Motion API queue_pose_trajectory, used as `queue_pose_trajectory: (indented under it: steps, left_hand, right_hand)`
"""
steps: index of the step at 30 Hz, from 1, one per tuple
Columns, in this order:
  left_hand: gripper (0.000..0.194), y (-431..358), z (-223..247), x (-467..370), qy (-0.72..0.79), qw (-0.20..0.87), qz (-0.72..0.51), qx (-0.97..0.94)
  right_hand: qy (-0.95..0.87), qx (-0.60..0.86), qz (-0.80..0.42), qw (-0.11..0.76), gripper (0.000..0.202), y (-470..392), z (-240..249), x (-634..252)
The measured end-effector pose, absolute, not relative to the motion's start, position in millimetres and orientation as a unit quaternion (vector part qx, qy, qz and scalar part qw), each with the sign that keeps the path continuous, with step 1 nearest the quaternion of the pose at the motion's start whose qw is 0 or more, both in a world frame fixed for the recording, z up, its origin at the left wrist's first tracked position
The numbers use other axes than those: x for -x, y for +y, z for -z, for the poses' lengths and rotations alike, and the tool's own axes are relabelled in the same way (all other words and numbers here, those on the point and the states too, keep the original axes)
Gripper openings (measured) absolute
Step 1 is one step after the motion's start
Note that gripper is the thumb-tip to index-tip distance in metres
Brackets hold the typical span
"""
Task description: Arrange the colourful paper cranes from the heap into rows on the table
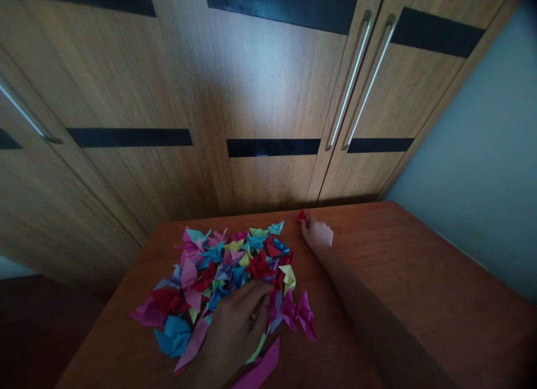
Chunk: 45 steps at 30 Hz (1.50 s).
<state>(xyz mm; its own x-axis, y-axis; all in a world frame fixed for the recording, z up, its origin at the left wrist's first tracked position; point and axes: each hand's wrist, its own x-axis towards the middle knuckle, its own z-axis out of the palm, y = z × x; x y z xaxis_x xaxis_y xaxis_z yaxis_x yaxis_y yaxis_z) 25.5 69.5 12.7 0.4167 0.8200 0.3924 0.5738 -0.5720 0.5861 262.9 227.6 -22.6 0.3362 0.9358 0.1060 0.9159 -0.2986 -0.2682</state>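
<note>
A heap of folded paper origami pieces (226, 254) in pink, red, blue, yellow and purple covers the left part of the table. Over the near side of this heap lies my left hand (241, 319), its fingers curled down; what they grip, if anything, is hidden. My right hand (318, 232) reaches to the far edge, right of the heap, with its fingertips closed on a small red origami piece (301, 216). A light blue piece (276, 228) rests to the left of that hand. Two magenta pieces (305, 315) lie to the right of my left hand.
The reddish-brown wooden table (403, 266) stands close to a wooden wardrobe (272, 87) with black strips and long metal handles (371, 87). A pale wall (474, 170) borders the table's right side. Dark floor (46, 316) shows at the left.
</note>
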Motion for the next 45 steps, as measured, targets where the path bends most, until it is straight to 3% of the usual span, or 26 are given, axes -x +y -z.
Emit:
queue_pose_trajectory:
  steps: [19,27,33,39,45]
  left_hand:
    - [0.025,69.3,-13.4,-24.0,0.428,0.176,-0.327,-0.824]
    - [0.018,84.0,-20.6,-3.2,0.487,0.075,-0.374,-0.786]
    - [0.037,91.0,-36.1,-2.2,0.561,-0.005,-0.249,-0.790]
    - [0.038,108.7,-53.5,-11.8,0.541,-0.020,-0.192,-0.819]
    - [0.016,122.1,-53.1,-20.1,0.519,0.008,-0.101,-0.849]
  right_hand:
    - [-0.577,0.800,-0.041,0.160,0.036,233.5,25.2,-257.0]
    - [-0.601,0.767,-0.073,0.213,0.026,195.7,20.9,-265.7]
    - [-0.669,0.630,-0.195,0.343,0.021,152.2,15.4,-261.2]
    - [-0.681,0.578,-0.261,0.366,0.020,138.1,12.3,-256.1]
    - [-0.698,0.527,-0.272,0.401,0.019,135.2,10.8,-251.8]
